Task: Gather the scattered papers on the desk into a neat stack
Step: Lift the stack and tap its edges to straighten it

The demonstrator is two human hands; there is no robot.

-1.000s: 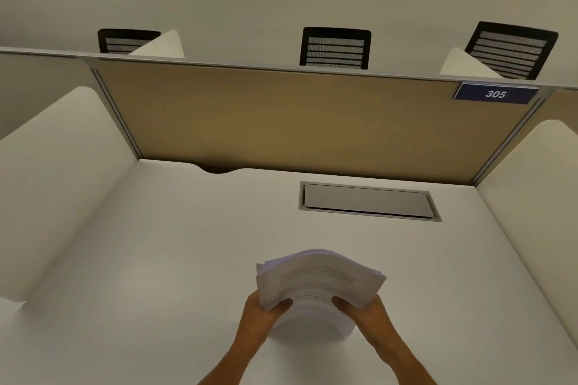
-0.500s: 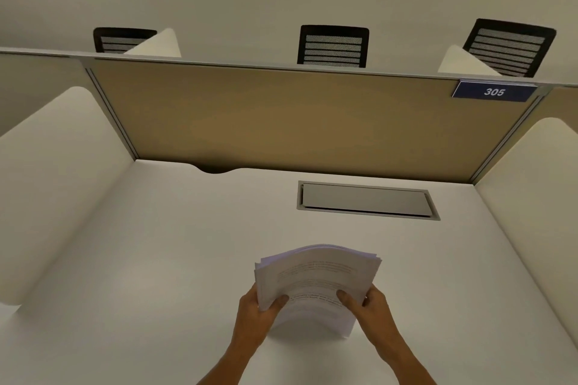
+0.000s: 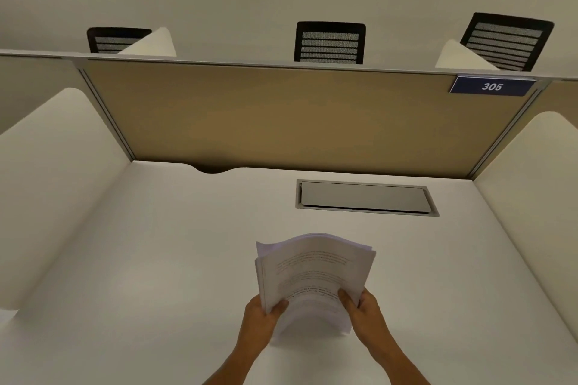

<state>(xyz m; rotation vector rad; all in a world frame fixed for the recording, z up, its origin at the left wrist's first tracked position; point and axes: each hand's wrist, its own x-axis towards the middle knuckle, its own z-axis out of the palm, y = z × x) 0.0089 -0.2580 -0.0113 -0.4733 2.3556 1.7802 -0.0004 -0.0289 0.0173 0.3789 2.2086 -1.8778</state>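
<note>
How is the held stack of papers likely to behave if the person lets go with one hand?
The stack of papers already bows between the left hand and right hand, so it would probably flop. Its uneven edges suggest loose sheets that may slide apart.

free: desk (image 3: pixel 156 259) surface | blocked: back partition (image 3: pixel 281 122), side dividers (image 3: pixel 53 184)

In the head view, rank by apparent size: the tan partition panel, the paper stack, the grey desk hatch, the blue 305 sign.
1. tan partition panel
2. paper stack, enlarged by nearness
3. grey desk hatch
4. blue 305 sign
</note>
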